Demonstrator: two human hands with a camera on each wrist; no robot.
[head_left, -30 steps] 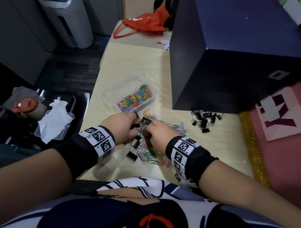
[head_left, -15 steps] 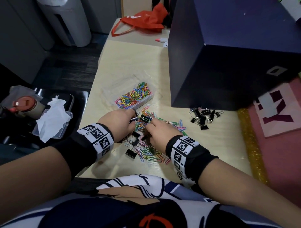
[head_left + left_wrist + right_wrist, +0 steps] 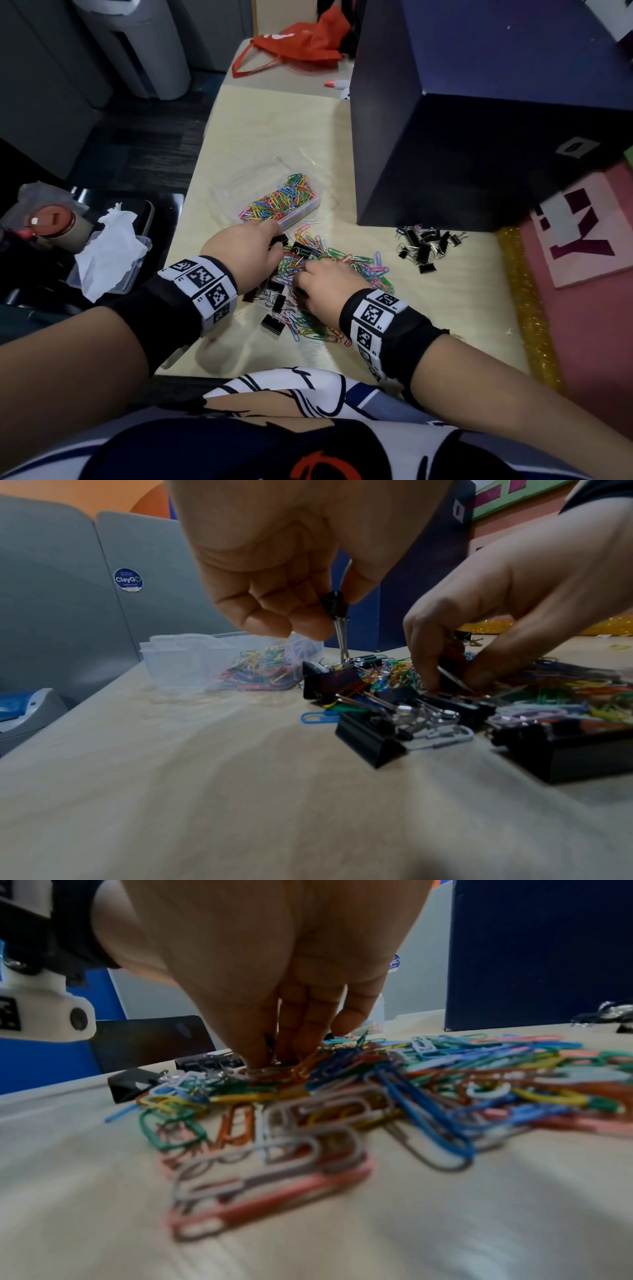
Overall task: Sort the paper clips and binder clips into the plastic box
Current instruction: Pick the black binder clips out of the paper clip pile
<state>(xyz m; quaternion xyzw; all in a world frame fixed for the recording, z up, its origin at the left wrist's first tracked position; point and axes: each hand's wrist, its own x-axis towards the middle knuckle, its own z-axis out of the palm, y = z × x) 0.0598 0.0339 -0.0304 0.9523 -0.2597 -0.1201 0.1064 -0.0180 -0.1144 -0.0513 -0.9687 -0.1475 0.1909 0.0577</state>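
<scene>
A clear plastic box (image 3: 303, 213) holds coloured paper clips (image 3: 279, 202) in its right compartment. Just in front of it, a mixed pile of paper clips and black binder clips (image 3: 346, 265) lies on the table. My left hand (image 3: 247, 253) hovers over the pile's left side and pinches a small black binder clip (image 3: 334, 606) whose wire handles hang down. My right hand (image 3: 325, 287) digs into the pile, its fingertips (image 3: 274, 1047) pinching a dark binder clip there. A separate heap of black binder clips (image 3: 424, 247) lies to the right.
A big dark blue box (image 3: 479, 144) stands behind the piles at the right. A pink board (image 3: 582, 260) and a gold glitter strip (image 3: 524, 294) border the table's right side. A red bag (image 3: 301, 41) lies far back. A tissue-filled container (image 3: 106, 263) sits left of the table's edge.
Both hands have stayed over the pile, with only small finger movements. The left hand has crept slightly toward the box.
</scene>
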